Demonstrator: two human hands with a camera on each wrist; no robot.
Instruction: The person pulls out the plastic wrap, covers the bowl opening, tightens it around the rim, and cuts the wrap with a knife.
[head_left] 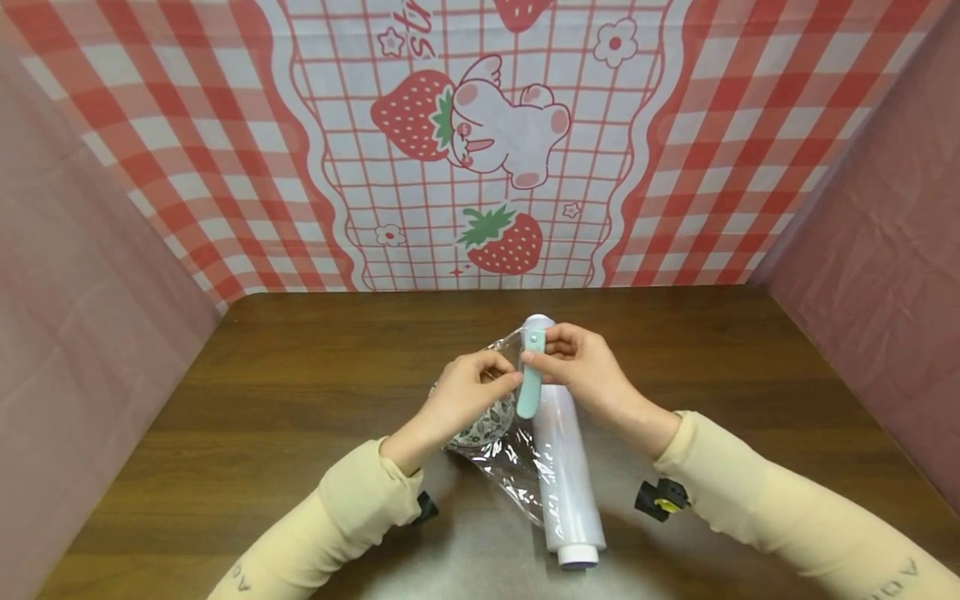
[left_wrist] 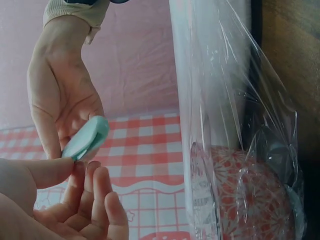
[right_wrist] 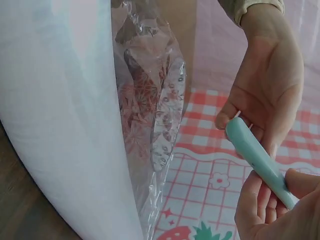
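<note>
The head view looks from above the near side, forward and down over the bench [head_left: 262, 417] to the far cloth [head_left: 510, 200]; it stands furthest back. Both wrist views look from close in and tilt sideways, the left one facing right and far, the right one facing left and far. All three share the green tool [head_left: 529, 390], film roll [head_left: 567, 467] and, seemingly, the bowl [head_left: 486, 423] behind clear film.

We hold our left hand [head_left: 468, 390] and our right hand [head_left: 588, 367] near each other, palms turned inward, thumbs set against forefingers in a pinch, the left's remaining fingers loosely curled, forearms [head_left: 780, 496] slanting in from either side, wrists [head_left: 405, 442] bare beyond bunched sleeves [head_left: 367, 492]
</note>
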